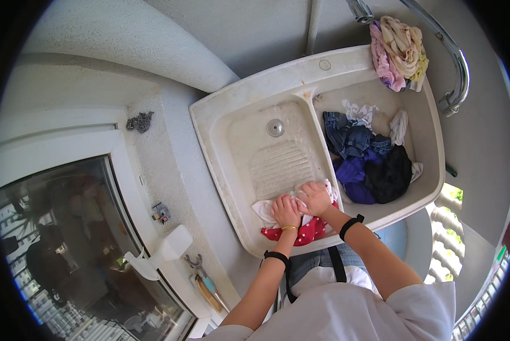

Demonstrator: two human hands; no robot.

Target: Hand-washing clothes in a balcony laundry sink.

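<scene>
In the left basin of a white two-basin laundry sink [233,179], my left hand [286,210] and my right hand [314,198] sit side by side. Both grip a bunched garment, whose white cloth [262,209] shows around my fingers. Its red part with white stars [309,232] lies below my hands, toward the sink's front edge. Just beyond my hands is the ridged washboard [282,164] moulded into the basin floor. A metal drain [275,128] sits farther back. My fingers hide part of the cloth.
The right basin holds jeans [348,134], purple cloth [355,174], black cloth [391,177] and white cloth [399,128]. More clothes [402,47] hang over the back right corner, beside a chrome faucet [459,72]. On the left ledge lie steel wool [140,122], a small toy [161,212] and a brush [208,294].
</scene>
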